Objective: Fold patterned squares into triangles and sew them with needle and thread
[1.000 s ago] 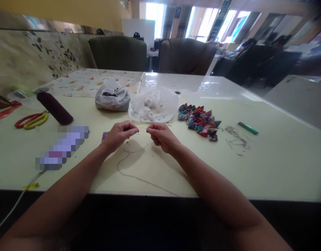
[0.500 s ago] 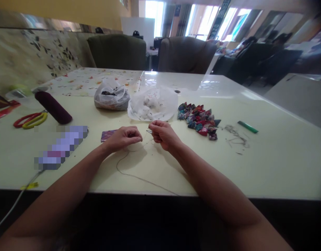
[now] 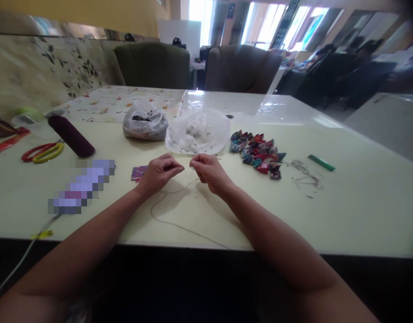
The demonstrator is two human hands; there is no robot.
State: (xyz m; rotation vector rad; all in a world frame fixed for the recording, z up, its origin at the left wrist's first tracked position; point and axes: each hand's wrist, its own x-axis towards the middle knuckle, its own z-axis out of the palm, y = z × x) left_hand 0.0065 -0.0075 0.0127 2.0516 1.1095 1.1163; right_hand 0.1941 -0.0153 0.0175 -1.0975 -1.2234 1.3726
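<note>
My left hand [image 3: 161, 172] is closed, thumb and forefinger pinched together; whatever they may hold is too fine to see. Facing it across a small gap, my right hand [image 3: 208, 170] is closed on a small thin metal tool [image 3: 192, 168], most of which the fingers hide. A long thread [image 3: 179, 223] curves over the table beneath both hands, with one end running to the front edge. Partly behind my left hand lies a purple patterned piece [image 3: 138, 173], flat on the table.
Behind my hands stand a white plastic bag with stuffing [image 3: 198, 134] and a knotted bag [image 3: 145, 123]. To the right lie colourful fabric pieces [image 3: 258, 152], thread scraps [image 3: 305, 172] and a green strip [image 3: 321, 162]. Scissors [image 3: 46, 151], a maroon cylinder [image 3: 72, 137] and a blurred-out object [image 3: 85, 186] lie left.
My left fingers have drawn into a tighter pinch and risen slightly. The metal tool in my right hand shows less than before. The whole view has shifted a little.
</note>
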